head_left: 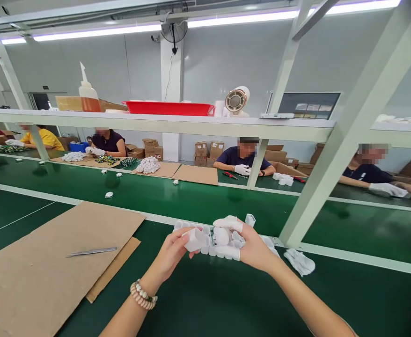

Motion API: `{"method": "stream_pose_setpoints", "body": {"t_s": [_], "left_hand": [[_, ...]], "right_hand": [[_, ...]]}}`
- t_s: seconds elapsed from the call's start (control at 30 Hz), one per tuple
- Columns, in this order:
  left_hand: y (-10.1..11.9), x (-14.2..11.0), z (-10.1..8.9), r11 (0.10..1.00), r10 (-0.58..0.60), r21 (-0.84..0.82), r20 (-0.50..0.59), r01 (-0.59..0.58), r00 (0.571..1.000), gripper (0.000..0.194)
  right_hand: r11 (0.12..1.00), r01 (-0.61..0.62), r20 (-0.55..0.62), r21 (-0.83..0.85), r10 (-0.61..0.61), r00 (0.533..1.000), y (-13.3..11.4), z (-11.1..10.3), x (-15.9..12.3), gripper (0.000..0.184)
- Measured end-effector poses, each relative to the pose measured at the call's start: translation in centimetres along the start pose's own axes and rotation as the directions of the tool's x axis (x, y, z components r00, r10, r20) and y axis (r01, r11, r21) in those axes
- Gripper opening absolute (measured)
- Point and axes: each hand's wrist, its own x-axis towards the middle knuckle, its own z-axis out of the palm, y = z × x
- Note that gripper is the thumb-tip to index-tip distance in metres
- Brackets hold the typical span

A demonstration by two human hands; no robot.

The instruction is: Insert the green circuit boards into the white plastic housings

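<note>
My left hand (pixel 170 255), with a beaded bracelet on its wrist, pinches a white plastic housing (pixel 195 240). Facing it, my right hand (pixel 256 248), with white covers on thumb and finger, grips a rounded white part (pixel 222 236) that shows a green edge like a circuit board. The two pieces are close together; whether they touch I cannot tell. Behind and below my hands lie several more white housings (pixel 226 252), partly hidden by my fingers. To the right of them, a crumpled white glove (pixel 299 262) rests on the green surface.
Tweezers (pixel 91 252) lie on a cardboard sheet (pixel 51 271) at left. Past a pale rail runs a green belt (pixel 142 194) with small white parts. A slanted post (pixel 332 154) stands at right under a shelf (pixel 177 124). Several co-workers sit across.
</note>
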Motion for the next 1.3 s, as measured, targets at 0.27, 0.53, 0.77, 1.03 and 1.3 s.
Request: {"method": "stream_pose_setpoints", "body": {"t_s": [0.27, 0.53, 0.77, 1.03, 1.3], "left_hand": [[-1.3, -0.8, 0.6, 0.989, -0.146, -0.038, -0.014, 0.145, 0.989, 0.047], [-1.7, -0.7, 0.9, 0.994, -0.098, -0.058, -0.015, 0.097, 0.995, 0.046], [-2.0, -0.6, 0.8, 0.997, -0.077, -0.011, -0.048, 0.076, 0.996, 0.047], [-1.8, -0.7, 0.7, 0.995, -0.088, 0.044, -0.035, 0.09, 0.996, 0.044], [-2.1, -0.7, 0.7, 0.99, -0.125, 0.053, -0.043, 0.127, 0.991, 0.047]], "right_hand": [[0.887, 0.384, 0.025, -0.255, -0.391, 0.92, -2.0, 0.0, -0.7, 0.044], [0.859, 0.354, -0.012, -0.37, -0.385, 0.923, -2.7, 0.3, -0.8, 0.045], [0.798, 0.33, -0.006, -0.505, -0.385, 0.923, -2.6, 0.5, -0.9, 0.032], [0.684, 0.348, 0.041, -0.641, -0.422, 0.905, -2.1, 0.3, -1.3, 0.024], [0.687, 0.368, 0.101, -0.627, -0.398, 0.912, -2.4, 0.4, -1.2, 0.016]]}}
